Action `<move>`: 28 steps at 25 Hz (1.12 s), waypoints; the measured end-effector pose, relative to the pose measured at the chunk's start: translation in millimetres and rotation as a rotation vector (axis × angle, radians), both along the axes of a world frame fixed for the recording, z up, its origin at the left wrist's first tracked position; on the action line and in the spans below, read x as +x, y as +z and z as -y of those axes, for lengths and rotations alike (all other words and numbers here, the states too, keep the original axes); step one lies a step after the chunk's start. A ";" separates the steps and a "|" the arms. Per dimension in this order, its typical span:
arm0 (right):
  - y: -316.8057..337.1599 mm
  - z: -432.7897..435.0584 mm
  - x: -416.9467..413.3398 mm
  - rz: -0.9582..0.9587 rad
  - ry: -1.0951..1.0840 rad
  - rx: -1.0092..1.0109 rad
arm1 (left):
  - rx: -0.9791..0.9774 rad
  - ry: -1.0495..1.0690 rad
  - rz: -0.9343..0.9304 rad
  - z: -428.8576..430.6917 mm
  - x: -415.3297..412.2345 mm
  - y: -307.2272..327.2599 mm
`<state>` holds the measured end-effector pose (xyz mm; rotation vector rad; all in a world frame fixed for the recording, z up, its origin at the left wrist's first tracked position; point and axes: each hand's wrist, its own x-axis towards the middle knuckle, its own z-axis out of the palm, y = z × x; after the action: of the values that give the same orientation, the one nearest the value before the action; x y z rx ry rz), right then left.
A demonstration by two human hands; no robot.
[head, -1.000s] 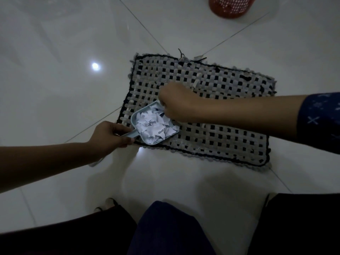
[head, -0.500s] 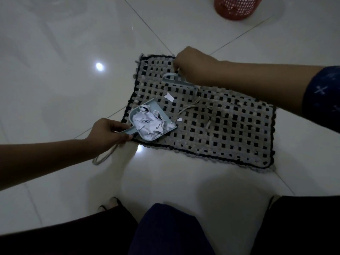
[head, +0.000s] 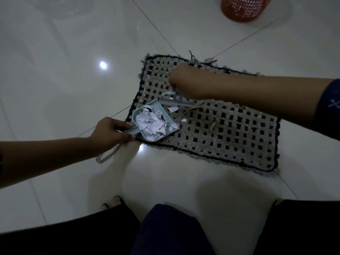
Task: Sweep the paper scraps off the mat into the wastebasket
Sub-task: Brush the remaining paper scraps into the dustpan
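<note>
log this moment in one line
left grip: holds grey plastic dustpan of white paper scraps | right grip: holds grey brush on woven checked mat

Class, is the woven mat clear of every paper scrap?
No, two white paper scraps lie on the woven mat beside the dustpan.

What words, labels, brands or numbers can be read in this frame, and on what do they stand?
None can be read.
Dark print on the paper scraps in the dustpan: too small and blurred.
White crosses on the sleeve: a pattern, not lettering.
The wastebasket shows no label.
</note>
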<state>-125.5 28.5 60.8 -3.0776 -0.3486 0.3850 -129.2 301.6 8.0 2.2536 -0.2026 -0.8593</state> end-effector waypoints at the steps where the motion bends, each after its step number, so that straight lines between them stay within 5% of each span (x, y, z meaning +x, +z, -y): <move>1: 1.6 0.7 -0.4 -0.020 -0.010 0.001 | 0.002 -0.009 0.004 -0.4 0.3 -0.2; 8: 5.3 -14.2 -13.9 -0.179 -0.018 -0.170 | -0.027 -0.001 0.043 -0.7 1.7 0.9; 28: -8.3 -36.3 -27.7 -0.047 -0.209 0.341 | 0.019 0.003 0.040 -0.5 2.4 -8.0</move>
<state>-153.2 64.8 52.6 -2.7314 -0.0783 0.3480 -126.8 302.1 0.0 2.2896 -0.2098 -0.8181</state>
